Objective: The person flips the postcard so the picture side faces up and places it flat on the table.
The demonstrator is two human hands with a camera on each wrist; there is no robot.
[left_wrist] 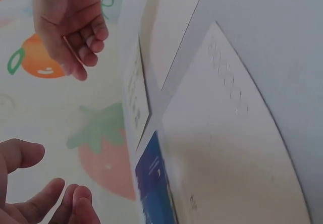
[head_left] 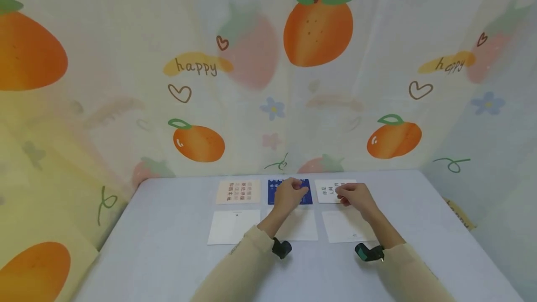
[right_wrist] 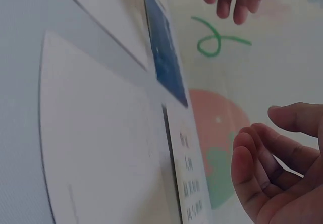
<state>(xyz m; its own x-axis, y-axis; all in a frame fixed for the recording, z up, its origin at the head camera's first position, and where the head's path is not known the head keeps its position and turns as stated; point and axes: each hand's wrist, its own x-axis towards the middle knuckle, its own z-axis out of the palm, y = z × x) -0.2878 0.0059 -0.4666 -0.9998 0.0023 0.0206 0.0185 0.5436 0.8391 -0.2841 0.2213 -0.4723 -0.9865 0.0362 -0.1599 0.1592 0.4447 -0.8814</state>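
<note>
Both hands hover over cards on a white table, with nothing between their fingers. My left hand [head_left: 288, 195] hangs over a dark blue card [head_left: 271, 193] with white lettering, covering part of it in the head view. Loosely bent fingers show on my right hand [head_left: 357, 198], above a white card [head_left: 325, 191] printed with dark characters. In the right wrist view, a gap separates that hand's thumb [right_wrist: 295, 118] from its fingertips. The left wrist view likewise shows the left thumb [left_wrist: 25, 153] apart from the fingers.
A cream card [head_left: 238, 192] with characters lies left of the blue one. Nearer the body is a row of three mostly blank white cards: left [head_left: 228, 230], middle [head_left: 305, 228] and right [head_left: 341, 228]. A fruit-patterned cloth [head_left: 251, 120] hangs behind the table [head_left: 159, 246].
</note>
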